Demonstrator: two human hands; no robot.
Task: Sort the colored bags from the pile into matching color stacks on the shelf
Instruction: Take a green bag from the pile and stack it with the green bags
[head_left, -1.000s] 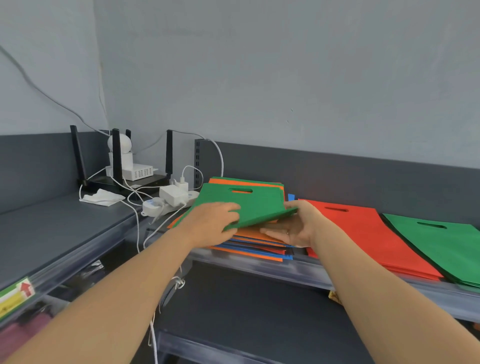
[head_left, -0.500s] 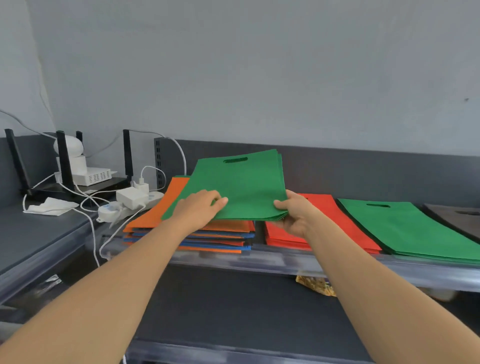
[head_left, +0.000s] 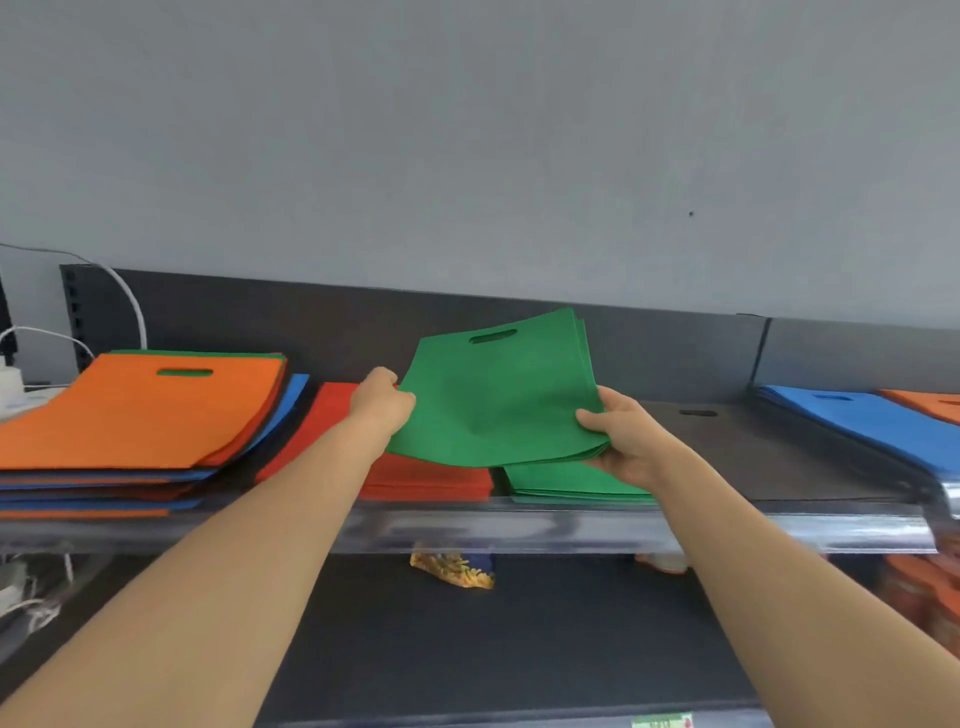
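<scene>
A thin sheaf of flat, felt-like green bags (head_left: 498, 400) hovers tilted just above the green stack (head_left: 566, 480) on the shelf (head_left: 519, 526). The left hand (head_left: 382, 402) grips its left edge with curled fingers (head_left: 404, 404); the right hand (head_left: 621, 441) pinches the near corner.

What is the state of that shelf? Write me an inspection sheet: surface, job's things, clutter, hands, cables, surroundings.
Surface: dark shelf with a clear front strip, carrying bag stacks.
Job's things: green bags held above the red stack and green stack; mixed pile at left, orange on top; dark stack, blue stack and orange bags to the right.
Clutter: patterned packet on the lower shelf.
Hands: left hand grips the held bags' left edge; right hand grips their near right corner.
Cables: white cable and white adapter at far left.
Surroundings: grey wall, dark back panel.
</scene>
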